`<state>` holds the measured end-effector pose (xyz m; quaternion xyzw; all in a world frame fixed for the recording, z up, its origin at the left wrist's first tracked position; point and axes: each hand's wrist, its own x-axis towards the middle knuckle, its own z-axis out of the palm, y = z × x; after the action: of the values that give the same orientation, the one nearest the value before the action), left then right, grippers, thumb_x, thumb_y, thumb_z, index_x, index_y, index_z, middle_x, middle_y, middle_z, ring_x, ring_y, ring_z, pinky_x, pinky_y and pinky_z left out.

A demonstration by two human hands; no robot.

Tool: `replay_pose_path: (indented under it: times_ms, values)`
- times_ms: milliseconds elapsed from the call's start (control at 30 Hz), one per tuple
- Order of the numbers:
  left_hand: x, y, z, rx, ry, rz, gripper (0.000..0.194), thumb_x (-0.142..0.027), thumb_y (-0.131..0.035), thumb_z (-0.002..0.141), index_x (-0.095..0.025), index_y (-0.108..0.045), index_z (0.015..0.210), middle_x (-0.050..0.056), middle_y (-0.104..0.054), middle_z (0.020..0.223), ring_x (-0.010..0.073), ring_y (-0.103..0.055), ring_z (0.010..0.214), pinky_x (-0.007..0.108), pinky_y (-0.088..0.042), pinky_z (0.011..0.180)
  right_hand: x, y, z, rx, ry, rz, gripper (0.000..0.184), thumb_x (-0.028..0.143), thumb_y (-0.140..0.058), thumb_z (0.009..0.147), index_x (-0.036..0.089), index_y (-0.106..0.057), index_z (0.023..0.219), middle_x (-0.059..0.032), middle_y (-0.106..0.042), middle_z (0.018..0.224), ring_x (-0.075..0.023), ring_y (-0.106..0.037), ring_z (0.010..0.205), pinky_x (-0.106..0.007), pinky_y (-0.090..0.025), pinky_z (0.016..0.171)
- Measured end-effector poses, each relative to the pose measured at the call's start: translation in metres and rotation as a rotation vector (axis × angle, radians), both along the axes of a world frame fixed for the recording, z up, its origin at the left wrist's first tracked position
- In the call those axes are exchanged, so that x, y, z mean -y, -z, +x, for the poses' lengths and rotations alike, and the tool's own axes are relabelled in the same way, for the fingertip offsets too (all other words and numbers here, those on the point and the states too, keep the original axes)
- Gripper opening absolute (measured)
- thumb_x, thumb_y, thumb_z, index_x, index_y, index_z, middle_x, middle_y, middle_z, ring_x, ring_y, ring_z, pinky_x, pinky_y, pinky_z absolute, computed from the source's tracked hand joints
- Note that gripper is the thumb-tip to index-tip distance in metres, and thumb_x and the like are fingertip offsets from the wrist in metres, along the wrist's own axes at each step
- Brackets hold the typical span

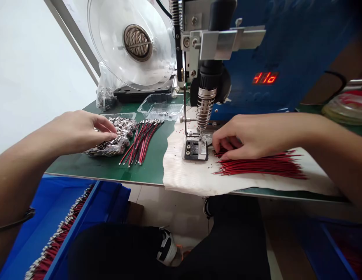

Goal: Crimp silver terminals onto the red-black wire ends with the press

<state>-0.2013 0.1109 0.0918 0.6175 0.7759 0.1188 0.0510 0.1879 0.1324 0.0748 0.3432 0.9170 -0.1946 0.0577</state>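
Observation:
My left hand (81, 130) hangs over a clear plastic tray (131, 115) heaped with small metal connectors (125, 126). Its thumb and forefinger are pinched together at a connector; the tips partly hide it. My right hand (242, 136) rests on a bundle of red and black wires (262, 167) lying on a cream cloth. Its fingers are curled, with thumb and forefinger closed on wire at the bundle's left end. Just left of these fingers is the press head (206, 101) of a machine, above a small black metal base (190, 149).
Between tray and machine lies a pile of red and black wires with metal ends (144, 142). Behind stand an empty clear container (161, 107), a bag of parts (105, 93) and a large clear reel (111, 39). A blue bin (81, 217) of finished wires sits below left.

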Motion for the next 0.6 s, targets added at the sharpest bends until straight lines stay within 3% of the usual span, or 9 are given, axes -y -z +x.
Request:
replay_pose_path:
  times_ms: [133, 300, 467, 533, 600]
  values:
    - [0.004, 0.004, -0.004, 0.042, 0.037, 0.032, 0.004, -0.027, -0.081, 0.080, -0.025, -0.083, 0.079, -0.002, -0.073, 0.072, 0.0238, -0.060, 0.078, 0.031, -0.035, 0.077, 0.007, 0.013, 0.002, -0.097, -0.011, 0.098, 0.017, 0.041, -0.067, 0.097, 0.027, -0.077, 0.095, 0.0002, -0.075, 0.084, -0.0165, -0.066, 0.068, -0.034, -0.043, 0.062]
    - [0.006, 0.005, -0.007, -0.037, 0.043, -0.038, 0.020, -0.039, -0.077, 0.079, -0.023, -0.084, 0.089, 0.000, -0.074, 0.077, 0.0255, -0.063, 0.082, 0.033, -0.039, 0.079, 0.008, 0.015, 0.009, -0.099, -0.007, 0.220, 0.023, 0.045, -0.067, 0.096, 0.024, -0.074, 0.090, -0.0035, -0.075, 0.088, -0.0176, -0.063, 0.070, -0.034, -0.041, 0.064]
    - [0.007, 0.004, -0.003, 0.005, -0.014, -0.023, 0.021, -0.040, -0.076, 0.084, -0.021, -0.081, 0.092, 0.000, -0.071, 0.074, 0.0224, -0.059, 0.077, 0.035, -0.043, 0.082, 0.003, 0.018, 0.013, -0.134, -0.012, 0.085, 0.022, 0.044, -0.067, 0.098, 0.025, -0.077, 0.094, -0.0008, -0.074, 0.080, -0.0155, -0.064, 0.064, -0.032, -0.040, 0.059]
    - [0.008, 0.006, -0.006, 0.060, -0.073, 0.053, 0.028, -0.050, -0.080, 0.087, -0.023, -0.081, 0.091, 0.000, -0.068, 0.070, 0.0220, -0.058, 0.077, 0.038, -0.046, 0.088, 0.001, 0.019, 0.013, -0.179, -0.026, 0.043, 0.022, 0.043, -0.068, 0.098, 0.024, -0.078, 0.093, -0.0004, -0.073, 0.077, -0.0148, -0.064, 0.062, -0.031, -0.042, 0.058]
    - [0.009, 0.011, -0.012, 0.229, -0.102, 0.201, 0.033, -0.055, -0.091, 0.081, -0.024, -0.081, 0.088, -0.002, -0.064, 0.065, 0.0207, -0.054, 0.074, 0.040, -0.048, 0.088, 0.000, 0.018, 0.014, -0.227, -0.040, 0.029, 0.022, 0.043, -0.070, 0.098, 0.023, -0.079, 0.092, -0.0007, -0.074, 0.077, -0.0146, -0.065, 0.062, -0.031, -0.044, 0.057]
